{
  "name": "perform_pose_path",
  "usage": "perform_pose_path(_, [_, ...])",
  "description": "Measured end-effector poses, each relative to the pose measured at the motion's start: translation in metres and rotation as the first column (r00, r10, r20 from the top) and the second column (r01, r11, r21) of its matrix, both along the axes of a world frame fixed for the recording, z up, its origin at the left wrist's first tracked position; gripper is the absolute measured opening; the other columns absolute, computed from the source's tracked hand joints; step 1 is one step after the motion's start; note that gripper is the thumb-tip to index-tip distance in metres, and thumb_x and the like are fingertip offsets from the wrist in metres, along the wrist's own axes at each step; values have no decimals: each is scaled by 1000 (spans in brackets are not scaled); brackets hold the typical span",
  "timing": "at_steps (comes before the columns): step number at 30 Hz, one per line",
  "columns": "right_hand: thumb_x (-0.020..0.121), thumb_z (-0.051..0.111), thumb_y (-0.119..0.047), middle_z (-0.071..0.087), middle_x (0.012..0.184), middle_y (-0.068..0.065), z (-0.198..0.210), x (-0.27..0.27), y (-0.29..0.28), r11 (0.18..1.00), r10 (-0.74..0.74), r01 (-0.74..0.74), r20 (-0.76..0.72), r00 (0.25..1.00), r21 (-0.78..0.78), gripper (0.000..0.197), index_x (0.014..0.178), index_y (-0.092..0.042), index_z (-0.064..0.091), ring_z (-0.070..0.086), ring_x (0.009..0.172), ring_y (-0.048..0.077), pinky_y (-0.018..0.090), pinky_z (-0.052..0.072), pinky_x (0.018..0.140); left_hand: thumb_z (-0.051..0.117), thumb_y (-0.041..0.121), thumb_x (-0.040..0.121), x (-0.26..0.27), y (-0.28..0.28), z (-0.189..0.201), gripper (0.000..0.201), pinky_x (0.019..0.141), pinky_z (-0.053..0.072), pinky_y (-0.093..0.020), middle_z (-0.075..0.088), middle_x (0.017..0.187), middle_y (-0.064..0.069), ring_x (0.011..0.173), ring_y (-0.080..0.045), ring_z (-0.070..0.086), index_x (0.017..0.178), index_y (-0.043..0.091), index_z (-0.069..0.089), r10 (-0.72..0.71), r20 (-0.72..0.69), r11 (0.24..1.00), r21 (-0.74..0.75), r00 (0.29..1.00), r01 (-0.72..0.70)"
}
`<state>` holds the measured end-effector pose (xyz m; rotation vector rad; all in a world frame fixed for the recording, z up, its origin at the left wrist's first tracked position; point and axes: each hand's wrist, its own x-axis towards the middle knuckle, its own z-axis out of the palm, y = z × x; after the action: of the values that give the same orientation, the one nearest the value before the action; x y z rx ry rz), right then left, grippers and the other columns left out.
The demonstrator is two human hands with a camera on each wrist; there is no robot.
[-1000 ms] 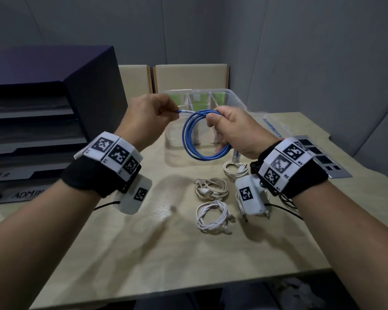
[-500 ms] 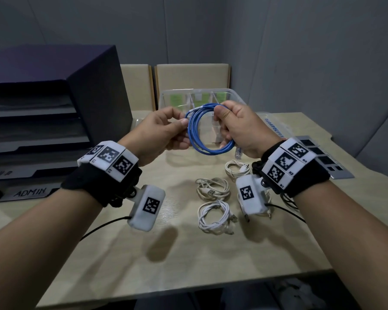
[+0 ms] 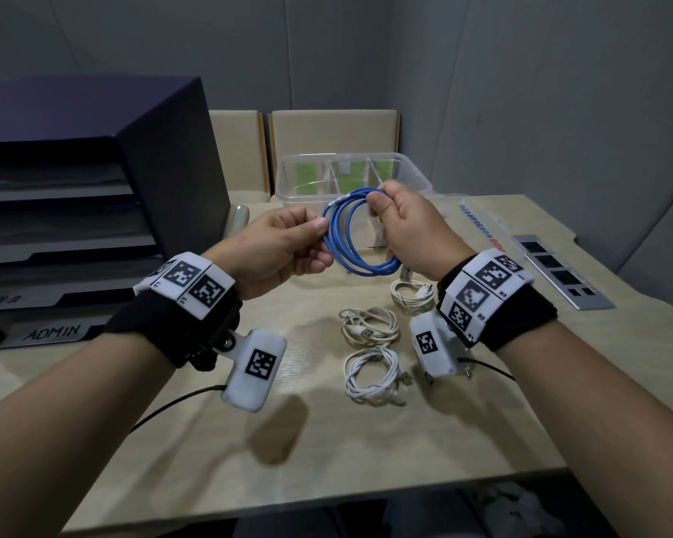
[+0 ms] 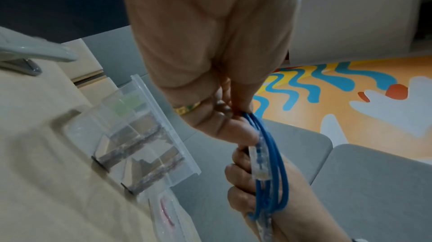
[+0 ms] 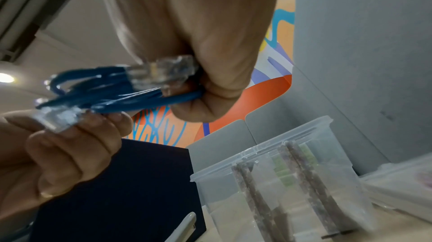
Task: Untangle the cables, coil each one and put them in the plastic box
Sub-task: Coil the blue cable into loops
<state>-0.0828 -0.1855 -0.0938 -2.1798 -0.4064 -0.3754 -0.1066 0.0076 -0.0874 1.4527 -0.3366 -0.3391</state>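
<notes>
We hold the coiled blue cable [image 3: 360, 242] above the table, left hand [image 3: 284, 246] and right hand [image 3: 408, 231] both pinching it; next, we'd guess, it goes into the plastic box [image 3: 412, 168] behind.

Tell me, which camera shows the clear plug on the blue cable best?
The right wrist view: the plug sits close and large beside the right hand. The left wrist view shows a plug too, but blurrier. In the head view the blue cable is whole, its plugs tiny.

We see a dark file tray [image 3: 94, 211] labelled ADMIN on the wooden table [image 3: 195, 452], and a grey socket panel [image 3: 560, 269] at its right.
</notes>
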Motion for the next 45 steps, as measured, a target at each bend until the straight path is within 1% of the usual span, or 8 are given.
perform_pose_path(2, [101,37,-33,48,64,-4,-1,1,-2,999,-8,8,0,1000,-36,24,84,-21,48,49,50,8,28,41,53,37,13,99,0,1,1,21,53,51,-17,56,56,1,54,-9,59,85,7,51,15,-26,998,-61,1000,-17])
perform_pose_path(7, [101,38,-33,47,64,-3,-4,2,-1,1000,-22,23,11,1000,-13,24,86,-18,48,49,54,18,40,49,58,41,11,97,-3,-2,0,16,61,56,-21,64,65,-5,62,-13,64,88,6,54,-8,-47,994,-112,999,2])
perform_pose_path(12, [101,39,-32,50,67,-3,-3,2,-3,1000,-20,20,-9,1000,3,24,91,-15,52,48,56,15,48,52,66,50,0,91,-2,0,-3,11,66,56,-22,68,76,-5,68,-11,64,89,9,56,-26,44,995,95,999,21])
perform_pose_path(18, [99,42,-35,39,56,-6,-7,7,-4,993,74,-64,-105,992,101,25,79,-24,51,38,46,12,55,49,57,54,-3,90,8,2,-6,15,62,51,-17,56,72,-9,60,-10,54,82,9,58,194,271,925,271,943,-268])
perform_pose_path(25, [100,39,-36,40,57,-9,-6,6,-1,992,109,-99,-139,984,78,25,78,-27,49,37,48,12,42,42,57,47,0,94,8,0,-8,15,62,55,-17,59,77,-9,62,-11,60,84,9,54,195,47,979,-66,980,-192])
perform_pose_path(27, [100,39,-37,39,57,-7,-5,6,0,989,127,-114,-148,981,89,25,78,-27,48,38,51,20,41,40,56,46,1,94,10,1,-7,15,62,55,-16,57,79,-9,65,-10,60,85,9,54,162,17,979,-129,987,-159])
perform_pose_path(32, [101,38,-33,35,55,-3,-4,6,1,978,152,-124,-165,975,168,26,80,-22,47,31,47,19,40,35,53,44,2,94,6,1,-7,15,63,56,-19,61,80,-6,66,-11,62,87,10,54,35,-55,979,-201,998,-46])
perform_pose_path(45, [102,36,-30,35,51,-9,-4,-1,5,959,215,-169,-191,958,229,27,79,-19,46,31,45,13,35,30,50,43,6,95,6,-4,-15,11,59,53,-15,65,72,1,61,-5,61,93,10,53,27,-114,937,-342,993,-65])
